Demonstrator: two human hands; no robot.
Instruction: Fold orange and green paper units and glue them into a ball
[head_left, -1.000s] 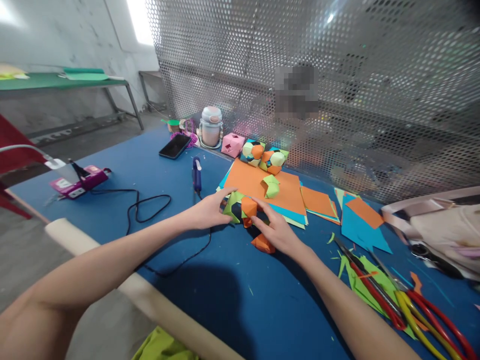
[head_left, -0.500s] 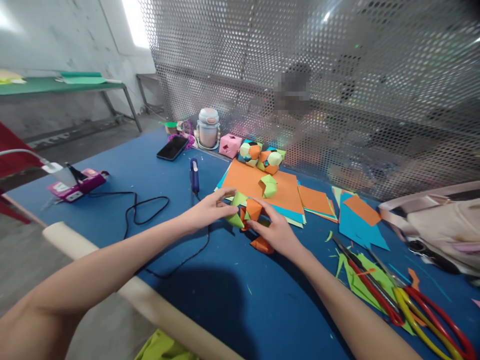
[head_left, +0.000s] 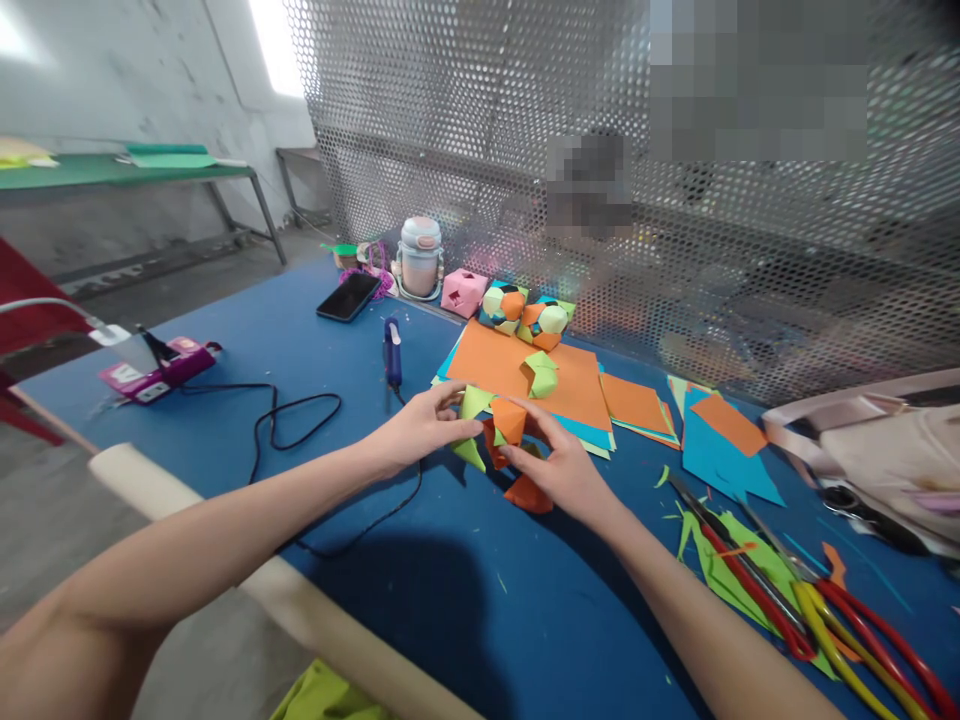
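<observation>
left hand [head_left: 429, 425]: gripped green piece [head_left: 474, 402] between thumb and fingers, over blue table [head_left: 592, 610]
right hand [head_left: 564, 465]: pinched orange piece [head_left: 509, 418] between thumb and forefinger; kept other fingers mostly out of sight
held pieces: sat side by side between both hands, in front of sheets [head_left: 487, 352]; could not tell if joined
lower orange piece [head_left: 529, 494]: showed just below right thumb; could not tell if attached
loose green piece [head_left: 541, 375]: lay on top of sheets, folded
paper balls [head_left: 502, 305]: stood as a pair behind sheets, multicoloured
pink box [head_left: 464, 292]: stood left of balls, just beside
bottle [head_left: 420, 258]: stood upright left of pink box
phone [head_left: 349, 297]: lay flat, screen dark, near bottle
blue tool [head_left: 392, 350]: stood left of sheets, with cord trailing
power strip [head_left: 161, 372]: lay at far left of table, white plug in
scissors [head_left: 817, 595]: lay at right, two pairs, over green scraps [head_left: 709, 555]
bag [head_left: 892, 450]: rested at right edge
</observation>
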